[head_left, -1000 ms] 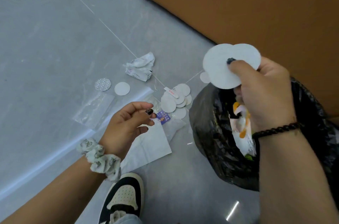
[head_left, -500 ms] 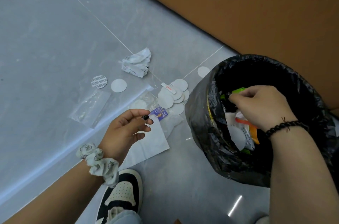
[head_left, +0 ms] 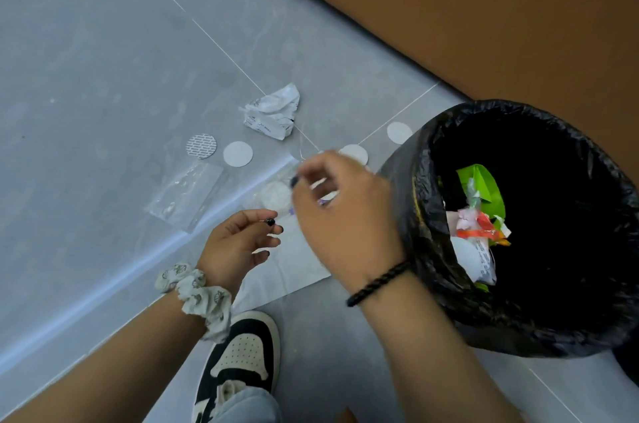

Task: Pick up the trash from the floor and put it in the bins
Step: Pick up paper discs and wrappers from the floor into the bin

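Grey tiled floor (head_left: 103, 59), glossy, thin pale grout lines running diagonally from far left toward the near right. Tan-brown flat-sided cabinet (head_left: 466, 7) filled the far right, one small dark foot showing at its far corner.

Round bin lined with a black plastic bag (head_left: 432, 215) stood at right, upright, mouth open upward, just near of the cabinet. Inside lay mixed litter: a green wrapper, orange-and-white packets, a white disc.

Trash on the floor, left of the bin: a crumpled white printed paper wrapper (head_left: 273, 113), long axis running roughly left to right; a white round paper disc (head_left: 238, 154) lying flat; just left of it a round disc with a grey brick pattern (head_left: 201, 145), the two nearly touching. A clear plastic sleeve (head_left: 186, 196) lay flat nearer, long axis slanting near left to far right. Another plain white disc (head_left: 398, 132) sat at the bin's far left side. A white flat sheet of paper (head_left: 294, 270) lay under both hands.

Right hand (head_left: 342, 211), black beaded bracelet at the wrist, reached left over the pile of discs, blurred; its grip looked pinched at the fingertips, but whether it held anything could not be told. Left hand (head_left: 238, 242), patterned scrunchie on the wrist, hovered above the sheet, fingers loosely curled, part open, holding nothing visible.

A black-and-cream sneaker (head_left: 238, 363) stood on the near floor.
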Demonstrator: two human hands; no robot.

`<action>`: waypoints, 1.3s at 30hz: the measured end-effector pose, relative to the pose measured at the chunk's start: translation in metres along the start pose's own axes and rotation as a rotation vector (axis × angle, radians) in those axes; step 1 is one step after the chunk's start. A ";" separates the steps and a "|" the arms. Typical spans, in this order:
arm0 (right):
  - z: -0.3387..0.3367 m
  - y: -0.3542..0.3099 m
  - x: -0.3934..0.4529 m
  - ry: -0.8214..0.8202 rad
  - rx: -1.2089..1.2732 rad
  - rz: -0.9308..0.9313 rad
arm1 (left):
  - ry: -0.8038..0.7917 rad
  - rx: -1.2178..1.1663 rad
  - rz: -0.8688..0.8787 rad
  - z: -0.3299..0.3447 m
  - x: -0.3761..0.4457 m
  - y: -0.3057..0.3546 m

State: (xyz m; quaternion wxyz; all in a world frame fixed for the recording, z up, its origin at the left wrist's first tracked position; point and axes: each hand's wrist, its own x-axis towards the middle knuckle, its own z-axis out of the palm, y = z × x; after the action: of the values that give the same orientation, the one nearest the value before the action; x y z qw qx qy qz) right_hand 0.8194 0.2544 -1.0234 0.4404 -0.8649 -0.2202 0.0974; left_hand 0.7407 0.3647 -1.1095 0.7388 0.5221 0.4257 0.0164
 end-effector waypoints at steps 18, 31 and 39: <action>0.094 0.136 -0.035 -0.199 0.063 0.685 | 0.306 0.225 -0.334 -0.035 0.044 -0.070; 0.115 0.122 -0.066 -0.516 -0.250 -0.066 | 0.143 0.164 -0.325 -0.039 0.038 -0.069; 0.109 0.123 -0.053 -0.378 0.063 0.296 | 0.192 0.453 -0.006 -0.042 0.033 -0.077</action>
State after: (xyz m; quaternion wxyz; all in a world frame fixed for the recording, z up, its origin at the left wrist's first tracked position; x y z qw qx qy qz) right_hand 0.7694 0.2446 -1.1885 0.3991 -0.8399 -0.1665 0.3281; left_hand 0.7024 0.3771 -1.1941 0.5591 0.6692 0.4885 -0.0320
